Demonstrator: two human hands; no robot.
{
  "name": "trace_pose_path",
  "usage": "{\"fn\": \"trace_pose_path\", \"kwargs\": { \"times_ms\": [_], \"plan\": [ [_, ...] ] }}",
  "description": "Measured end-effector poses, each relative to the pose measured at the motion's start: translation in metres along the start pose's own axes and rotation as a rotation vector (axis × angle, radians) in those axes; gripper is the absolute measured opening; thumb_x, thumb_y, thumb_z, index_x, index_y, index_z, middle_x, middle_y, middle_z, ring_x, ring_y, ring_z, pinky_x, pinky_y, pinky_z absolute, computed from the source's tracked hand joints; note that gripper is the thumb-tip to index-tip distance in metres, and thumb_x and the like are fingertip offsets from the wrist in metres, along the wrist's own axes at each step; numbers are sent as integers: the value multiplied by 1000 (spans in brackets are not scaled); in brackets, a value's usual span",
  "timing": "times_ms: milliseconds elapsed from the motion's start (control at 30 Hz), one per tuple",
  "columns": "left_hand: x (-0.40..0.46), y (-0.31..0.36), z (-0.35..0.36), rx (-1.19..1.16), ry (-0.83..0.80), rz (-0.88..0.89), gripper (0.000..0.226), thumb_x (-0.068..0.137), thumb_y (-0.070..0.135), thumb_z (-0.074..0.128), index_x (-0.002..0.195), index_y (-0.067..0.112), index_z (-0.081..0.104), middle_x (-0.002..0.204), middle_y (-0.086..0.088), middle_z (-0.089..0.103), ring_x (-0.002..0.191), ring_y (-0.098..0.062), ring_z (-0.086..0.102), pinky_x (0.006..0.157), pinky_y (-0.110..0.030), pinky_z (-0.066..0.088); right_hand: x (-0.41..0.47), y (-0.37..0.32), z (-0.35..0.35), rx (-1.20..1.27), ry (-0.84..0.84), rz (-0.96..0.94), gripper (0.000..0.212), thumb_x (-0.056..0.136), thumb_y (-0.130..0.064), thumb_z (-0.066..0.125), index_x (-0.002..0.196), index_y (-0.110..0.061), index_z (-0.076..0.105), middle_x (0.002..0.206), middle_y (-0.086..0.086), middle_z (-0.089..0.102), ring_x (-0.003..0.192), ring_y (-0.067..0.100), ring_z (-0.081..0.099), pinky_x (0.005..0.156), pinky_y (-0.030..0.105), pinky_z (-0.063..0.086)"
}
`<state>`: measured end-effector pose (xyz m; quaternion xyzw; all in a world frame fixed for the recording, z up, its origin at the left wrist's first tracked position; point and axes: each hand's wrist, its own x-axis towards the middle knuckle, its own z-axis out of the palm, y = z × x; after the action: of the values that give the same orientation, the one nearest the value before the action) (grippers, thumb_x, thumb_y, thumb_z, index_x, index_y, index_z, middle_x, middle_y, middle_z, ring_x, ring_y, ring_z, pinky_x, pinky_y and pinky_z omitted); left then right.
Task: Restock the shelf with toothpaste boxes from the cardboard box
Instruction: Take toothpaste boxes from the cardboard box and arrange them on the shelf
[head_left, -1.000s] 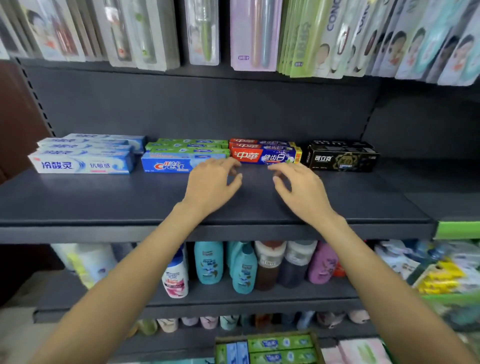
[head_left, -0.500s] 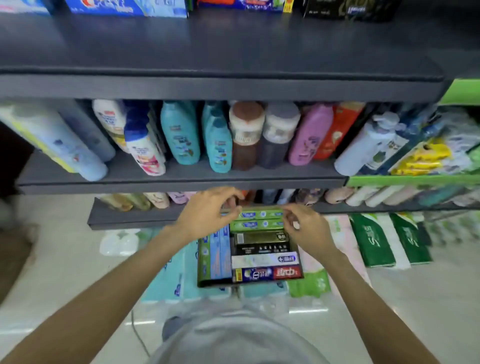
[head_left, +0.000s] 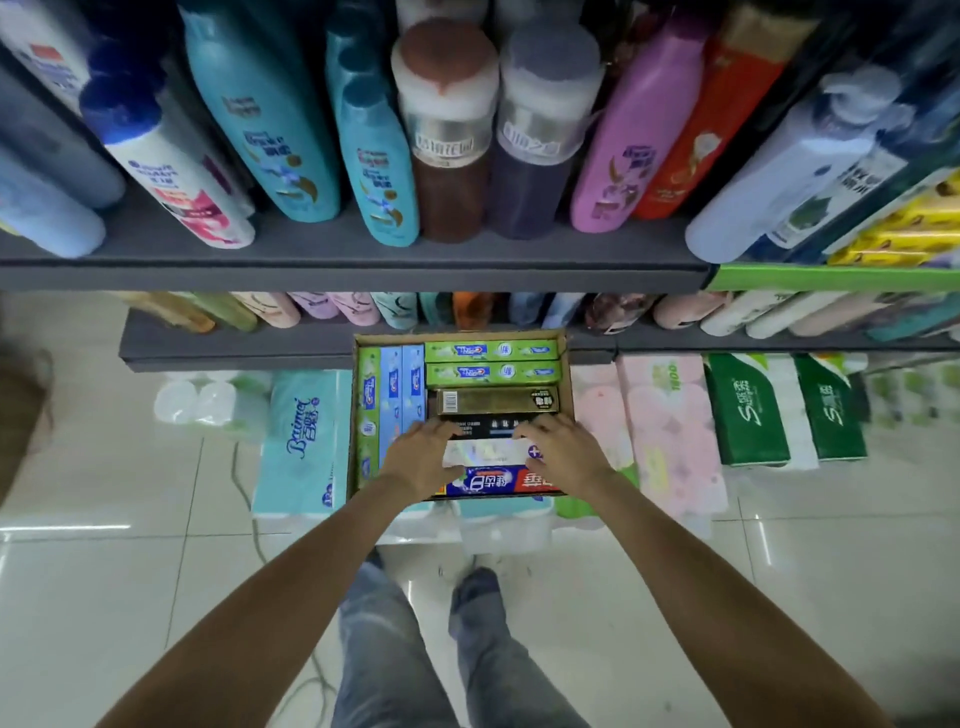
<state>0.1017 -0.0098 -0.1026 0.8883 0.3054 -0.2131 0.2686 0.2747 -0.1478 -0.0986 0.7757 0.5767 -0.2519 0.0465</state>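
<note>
Head view looks straight down past the shelves into the cardboard box (head_left: 565, 364), which sits on stacked tissue packs (head_left: 301, 441) on the floor, below the bottle shelf (head_left: 353, 273). What I read as the next pick is the white toothpaste box (head_left: 491, 451): it lies flat with its long axis running left to right, directly under and between my two hands. My left hand (head_left: 423, 457) covers its left end with fingers curled over the far edge, and my right hand (head_left: 563, 449) does the same at the right end, so both are about equally near. I cannot tell whether the fingers have closed on it or only rest there (the fingertips are hidden against a black box (head_left: 491, 427) just beyond). A red and blue box (head_left: 498, 482) lies touching its near side, and the gold box (head_left: 496, 401) and green boxes (head_left: 491, 361) sit farther back. Packing is tight, so I judge the lift must go straight up. The toothpaste shelf is out of frame, presumably above. Room behind is open tiled floor (head_left: 130, 571), with my own legs (head_left: 395, 649) close beneath.
</note>
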Motion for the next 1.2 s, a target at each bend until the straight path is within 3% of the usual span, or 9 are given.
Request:
{"fn": "trace_pose_path", "kwargs": {
  "times_ms": [200, 300, 400, 467, 533, 600, 700, 833, 1200],
  "plan": [
    [24, 5, 15, 127, -72, 67, 61, 89, 47, 55, 141, 22, 36, 141, -2, 44, 127, -23, 43, 105, -36, 32, 5, 10, 6, -45, -5, -24, 47, 96, -32, 48, 140, -21, 39, 131, 5, 53, 121, 24, 49, 100, 33, 37],
    [28, 4, 6, 136, -86, 114, 57, 92, 47, 50, 141, 22, 36, 140, -1, 46, 124, -22, 47, 97, -36, 41, -8, 10, 9, 126, 198, 58, 45, 92, -22, 54, 136, -18, 46, 123, 7, 59, 111, 27, 55, 93, 36, 44],
    [20, 6, -5, 186, -29, 165, 53, 95, 48, 43, 139, 21, 36, 137, -1, 48, 121, -22, 48, 92, -36, 44, -35, 4, 6, 295, 531, 212, 35, 81, -9, 66, 115, -12, 61, 99, 8, 67, 86, 28, 63, 71, 34, 53],
    [12, 6, -14, 150, 34, 152, 51, 95, 51, 38, 135, 19, 40, 130, -3, 53, 113, -22, 54, 86, -35, 46, -50, 0, 7, 347, 596, 259, 25, 80, -6, 68, 103, -12, 61, 88, 5, 67, 76, 25, 64, 61, 30, 51],
    [2, 2, -24, 47, 100, 98, 48, 95, 50, 38, 129, 17, 45, 119, -5, 60, 94, -20, 59, 74, -31, 48, -53, -1, 10, 350, 507, 236, 20, 80, -9, 68, 98, -13, 61, 88, 4, 67, 78, 25, 65, 60, 30, 50],
    [-6, -6, -31, -58, 164, 12, 44, 96, 46, 40, 124, 14, 49, 110, -7, 63, 79, -18, 58, 65, -28, 46, -45, -1, 12, 293, 291, 183, 25, 82, -16, 68, 106, -15, 62, 102, 3, 66, 94, 24, 62, 74, 32, 49],
    [-13, -23, -37, -159, 245, -118, 44, 94, 46, 45, 120, 11, 52, 108, -9, 64, 83, -26, 62, 68, -32, 50, -23, 0, 11, 167, -44, 81, 38, 86, -25, 64, 122, -21, 56, 120, 0, 59, 112, 20, 53, 89, 30, 43],
    [-12, -38, -33, -134, 229, -167, 51, 89, 53, 51, 123, 15, 50, 109, -7, 63, 90, -27, 63, 71, -34, 51, 4, 8, 2, 127, -275, -12, 49, 81, -32, 69, 126, -23, 53, 125, 0, 58, 113, 20, 53, 85, 30, 43],
    [-3, -47, -19, -109, 187, -126, 50, 88, 39, 60, 129, 16, 44, 122, -9, 56, 110, -26, 53, 85, -38, 48, 22, 12, -6, 68, -402, -126, 47, 83, -35, 69, 127, -25, 56, 125, 1, 60, 112, 20, 54, 82, 30, 43]
  ]
}}
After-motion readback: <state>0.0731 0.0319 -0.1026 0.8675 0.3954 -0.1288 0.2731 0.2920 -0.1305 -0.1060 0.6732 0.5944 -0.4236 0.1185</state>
